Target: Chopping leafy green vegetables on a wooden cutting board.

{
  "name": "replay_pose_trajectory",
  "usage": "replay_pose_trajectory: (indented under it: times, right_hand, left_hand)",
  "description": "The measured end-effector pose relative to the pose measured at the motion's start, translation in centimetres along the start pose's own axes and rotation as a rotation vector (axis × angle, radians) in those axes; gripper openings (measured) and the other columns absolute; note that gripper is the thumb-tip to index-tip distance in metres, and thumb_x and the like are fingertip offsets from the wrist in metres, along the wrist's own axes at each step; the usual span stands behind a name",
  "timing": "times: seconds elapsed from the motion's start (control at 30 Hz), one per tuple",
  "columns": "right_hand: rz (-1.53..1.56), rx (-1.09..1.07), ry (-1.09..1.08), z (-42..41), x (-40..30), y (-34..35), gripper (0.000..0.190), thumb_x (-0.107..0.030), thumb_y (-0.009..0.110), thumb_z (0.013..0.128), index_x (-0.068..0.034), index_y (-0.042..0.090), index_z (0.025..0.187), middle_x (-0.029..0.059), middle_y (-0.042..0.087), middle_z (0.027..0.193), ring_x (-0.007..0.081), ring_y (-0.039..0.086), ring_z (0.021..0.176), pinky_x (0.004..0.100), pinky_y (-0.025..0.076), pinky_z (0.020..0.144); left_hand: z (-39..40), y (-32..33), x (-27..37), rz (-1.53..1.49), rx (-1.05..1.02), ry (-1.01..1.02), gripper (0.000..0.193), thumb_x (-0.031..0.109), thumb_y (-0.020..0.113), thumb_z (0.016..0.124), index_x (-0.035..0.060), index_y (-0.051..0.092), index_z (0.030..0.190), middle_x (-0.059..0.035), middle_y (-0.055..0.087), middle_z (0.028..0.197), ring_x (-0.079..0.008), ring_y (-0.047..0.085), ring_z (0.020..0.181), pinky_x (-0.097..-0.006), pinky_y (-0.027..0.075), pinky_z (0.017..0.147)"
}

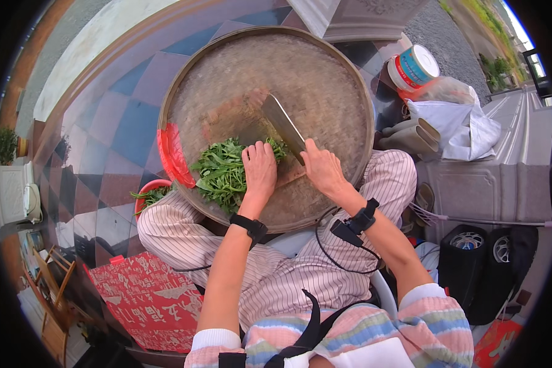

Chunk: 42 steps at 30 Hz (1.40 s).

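Observation:
A cleaver (283,126) with a broad metal blade is gripped at its handle by my right hand (324,168). The blade points up and to the left, above a worn wooden cutting board (239,110). My left hand (260,166) presses down on a heap of leafy greens (221,170), with a few leaves poking out on its right side, close to the blade. Board and greens lie on a large round woven bamboo tray (322,60) with a raised rim, which rests over my lap. A red plastic bag (174,154) hangs over the tray's left rim.
A red basin (154,186) with more greens stands on the tiled floor (119,152) at left. Below it lies a red printed mat or box (147,299). To the right are a paint bucket (414,66), rubber boots (411,135), a white sack (460,124) and black speakers (462,262).

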State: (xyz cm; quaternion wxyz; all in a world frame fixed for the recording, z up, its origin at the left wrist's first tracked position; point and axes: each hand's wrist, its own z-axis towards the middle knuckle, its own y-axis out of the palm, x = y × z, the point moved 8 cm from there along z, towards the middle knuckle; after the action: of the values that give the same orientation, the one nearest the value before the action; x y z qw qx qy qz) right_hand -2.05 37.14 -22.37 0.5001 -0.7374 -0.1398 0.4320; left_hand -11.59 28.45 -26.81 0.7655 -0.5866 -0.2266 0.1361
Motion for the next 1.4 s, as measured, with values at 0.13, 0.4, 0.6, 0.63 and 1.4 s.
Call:
replay_pose_trajectory:
  times: [0.13,0.4,0.6,0.63,1.4]
  right_hand:
    - [-0.033,-0.045,-0.045,-2.6,-1.6,-2.3,0.017,-0.017,0.048,0.09,-0.003,0.038,0.091,0.025,0.058,0.064,0.0458,0.057,0.064,0.0532,0.044,0.056]
    - [-0.15,-0.199,-0.053,-4.0,-1.3,0.0,0.018,-0.012,0.051,0.087,-0.003,0.037,0.094,0.0225,0.058,0.063,0.0426,0.059,0.061,0.0508,0.045,0.053]
    - [-0.263,-0.122,-0.112,-1.5,-3.7,2.5,0.012,-0.005,0.049,0.081,-0.002,0.04,0.089,0.0212,0.062,0.07,0.0365,0.064,0.062,0.042,0.053,0.054]
    - [-0.263,-0.122,-0.109,-0.7,-3.5,3.2,0.012,-0.005,0.049,0.081,-0.002,0.04,0.089,0.0212,0.062,0.07,0.0365,0.064,0.062,0.042,0.053,0.054]
    - [0.025,0.041,-0.007,-0.9,-1.2,0.2,0.018,-0.019,0.05,0.09,-0.004,0.04,0.092,0.0252,0.057,0.065,0.0464,0.056,0.066,0.0533,0.041,0.055]
  left_hand:
    - [-0.1,-0.1,-0.1,0.0,0.032,0.003,0.012,0.007,0.051,0.076,0.0037,0.05,0.087,-0.0106,0.046,0.087,-0.0259,0.047,0.088,-0.0388,0.035,0.087]
    - [0.1,0.3,-0.1,0.022,-0.016,-0.008,0.013,0.007,0.051,0.076,0.0041,0.051,0.089,-0.0104,0.047,0.088,-0.0253,0.047,0.089,-0.0388,0.035,0.087]
    - [0.1,0.5,-0.1,-0.019,-0.045,-0.051,0.014,0.008,0.052,0.076,0.0035,0.051,0.089,-0.0105,0.047,0.088,-0.0256,0.046,0.089,-0.0386,0.034,0.089]
    - [0.2,0.4,0.0,-0.021,-0.046,-0.049,0.014,0.008,0.052,0.076,0.0035,0.051,0.089,-0.0105,0.047,0.088,-0.0256,0.046,0.089,-0.0386,0.034,0.089]
    - [-0.7,-0.5,-0.8,0.089,-0.085,0.002,0.055,0.029,0.074,0.068,0.0013,0.05,0.11,-0.0089,0.048,0.096,-0.0249,0.048,0.094,-0.0471,0.032,0.095]
